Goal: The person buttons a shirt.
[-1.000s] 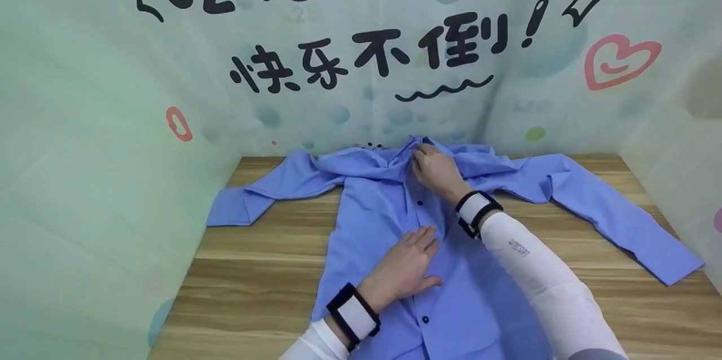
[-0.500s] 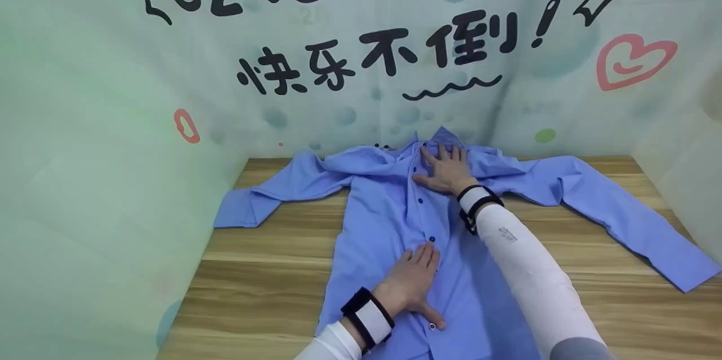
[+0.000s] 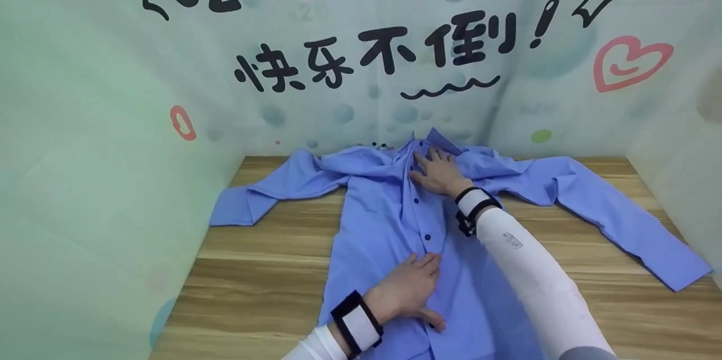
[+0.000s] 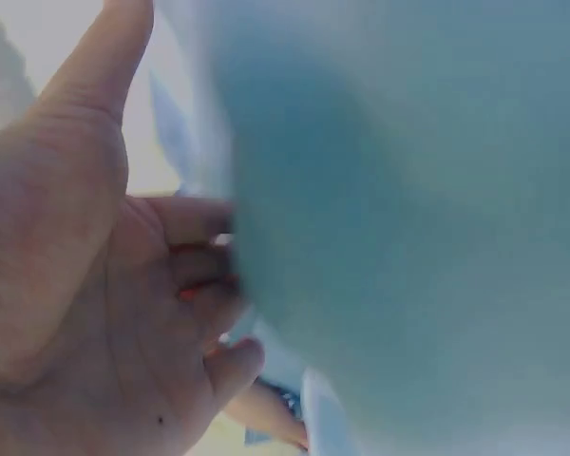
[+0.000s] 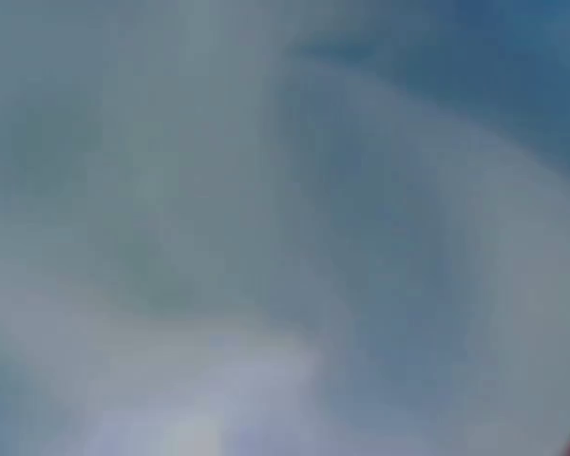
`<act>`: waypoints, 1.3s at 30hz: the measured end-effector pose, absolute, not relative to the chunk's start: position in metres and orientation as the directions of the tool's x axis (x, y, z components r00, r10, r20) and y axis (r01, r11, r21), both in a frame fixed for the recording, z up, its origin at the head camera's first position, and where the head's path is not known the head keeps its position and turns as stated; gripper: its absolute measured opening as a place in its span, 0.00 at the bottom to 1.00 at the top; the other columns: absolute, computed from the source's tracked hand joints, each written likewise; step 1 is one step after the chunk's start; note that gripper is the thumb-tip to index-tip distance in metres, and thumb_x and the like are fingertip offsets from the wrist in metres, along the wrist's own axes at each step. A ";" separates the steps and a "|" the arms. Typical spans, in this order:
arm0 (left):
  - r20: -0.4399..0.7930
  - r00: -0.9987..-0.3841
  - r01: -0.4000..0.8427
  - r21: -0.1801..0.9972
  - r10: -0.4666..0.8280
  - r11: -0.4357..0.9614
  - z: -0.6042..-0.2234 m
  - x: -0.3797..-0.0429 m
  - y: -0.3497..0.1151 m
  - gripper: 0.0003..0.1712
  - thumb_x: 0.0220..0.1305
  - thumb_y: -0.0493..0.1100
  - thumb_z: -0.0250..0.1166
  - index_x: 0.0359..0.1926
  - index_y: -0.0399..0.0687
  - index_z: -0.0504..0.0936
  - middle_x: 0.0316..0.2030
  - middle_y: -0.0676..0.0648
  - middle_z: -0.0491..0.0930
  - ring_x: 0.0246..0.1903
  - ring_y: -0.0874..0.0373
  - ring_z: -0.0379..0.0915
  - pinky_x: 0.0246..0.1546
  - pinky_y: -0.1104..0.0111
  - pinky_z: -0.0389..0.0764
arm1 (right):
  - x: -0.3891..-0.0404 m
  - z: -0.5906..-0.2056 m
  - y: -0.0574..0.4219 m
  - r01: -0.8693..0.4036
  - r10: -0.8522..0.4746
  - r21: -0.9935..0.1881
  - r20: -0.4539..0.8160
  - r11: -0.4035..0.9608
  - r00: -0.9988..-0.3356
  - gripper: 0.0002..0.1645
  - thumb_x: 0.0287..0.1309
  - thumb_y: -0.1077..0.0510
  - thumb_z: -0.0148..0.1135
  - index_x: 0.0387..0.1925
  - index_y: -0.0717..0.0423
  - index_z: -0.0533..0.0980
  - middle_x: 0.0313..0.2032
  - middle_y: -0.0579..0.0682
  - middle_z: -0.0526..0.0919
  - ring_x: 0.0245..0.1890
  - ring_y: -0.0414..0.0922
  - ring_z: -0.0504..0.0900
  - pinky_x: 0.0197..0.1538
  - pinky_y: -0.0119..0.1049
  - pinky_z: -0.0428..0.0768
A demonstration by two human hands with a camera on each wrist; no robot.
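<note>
A blue button-up shirt (image 3: pixel 372 219) lies front up on the wooden table, both sleeves spread to the sides and its collar (image 3: pixel 443 141) at the back. On the lower front, beside the row of dark buttons, my left hand (image 3: pixel 409 286) rests with straight fingers and the thumb out over the placket. My right hand (image 3: pixel 440 172) lies near the collar, its fingers spread on the cloth by the upper buttons. In the left wrist view the palm of my left hand (image 4: pixel 104 294) shows next to blurred bluish cloth (image 4: pixel 389 209). Only blurred cloth (image 5: pixel 361 228) fills most of the right wrist view.
A pale green printed curtain (image 3: pixel 316 117) with black writing hangs behind the table, close to the collar. More curtain (image 3: pixel 101 179) closes in the left side, and a pale wall of it (image 3: pixel 677 168) the right. Bare wooden tabletop (image 3: pixel 254 286) shows beside the shirt.
My right hand has let go of the cloth at the collar and now lies flat on it; the collar points stand up. My left hand has slid slightly toward the hem.
</note>
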State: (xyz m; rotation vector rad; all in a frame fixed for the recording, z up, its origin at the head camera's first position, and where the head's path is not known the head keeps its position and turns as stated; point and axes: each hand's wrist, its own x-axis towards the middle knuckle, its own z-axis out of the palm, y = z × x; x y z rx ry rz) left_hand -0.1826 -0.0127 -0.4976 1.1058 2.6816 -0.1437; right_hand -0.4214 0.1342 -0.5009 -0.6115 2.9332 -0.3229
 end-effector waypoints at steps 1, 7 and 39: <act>-0.258 -0.683 0.708 -0.003 0.684 0.706 -0.498 -0.183 -0.019 0.67 0.48 0.80 0.68 0.76 0.39 0.63 0.78 0.43 0.55 0.77 0.53 0.48 0.75 0.60 0.53 | -0.417 -0.499 0.133 -0.411 -0.441 -0.252 -0.074 0.876 -0.894 0.44 0.76 0.34 0.43 0.81 0.54 0.50 0.77 0.72 0.45 0.77 0.68 0.43 0.75 0.66 0.43; -0.270 -0.725 0.656 0.006 0.633 0.754 -0.509 -0.186 -0.044 0.72 0.43 0.81 0.70 0.79 0.44 0.57 0.79 0.42 0.51 0.78 0.51 0.46 0.75 0.56 0.55 | -0.384 -0.490 0.126 -0.529 -0.581 -0.278 -0.158 0.802 -0.799 0.51 0.70 0.28 0.50 0.80 0.52 0.52 0.78 0.67 0.48 0.77 0.66 0.46 0.76 0.61 0.45; -0.384 -0.476 0.834 0.089 0.791 0.545 -0.513 -0.152 0.011 0.63 0.55 0.79 0.64 0.82 0.66 0.45 0.81 0.45 0.38 0.79 0.47 0.33 0.76 0.58 0.46 | -0.392 -0.510 0.127 -0.325 -0.377 -0.208 -0.301 0.923 -0.876 0.49 0.73 0.26 0.38 0.82 0.45 0.43 0.80 0.61 0.38 0.78 0.65 0.36 0.73 0.68 0.43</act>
